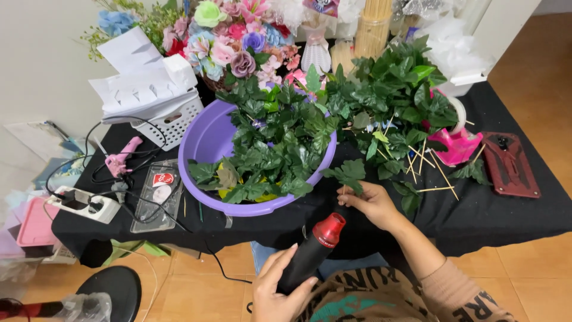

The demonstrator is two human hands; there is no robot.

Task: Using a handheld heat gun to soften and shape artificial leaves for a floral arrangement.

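Note:
My left hand (277,288) grips a black heat gun with a red nozzle (314,250), which points up towards the table edge. My right hand (372,203) pinches the thin stick of a green artificial leaf sprig (347,175) just above that nozzle. Beside the sprig, a purple plastic basin (202,143) sits on the black-covered table (488,209), heaped with more green artificial leaves (280,143).
More leafy stems (393,95) and loose wooden sticks (429,167) lie to the right, by a pink tape dispenser (460,143) and a dark red tool (509,164). At the left are a pink glue gun (121,156), a power strip (83,204), a white basket (170,119) and artificial flowers (232,36).

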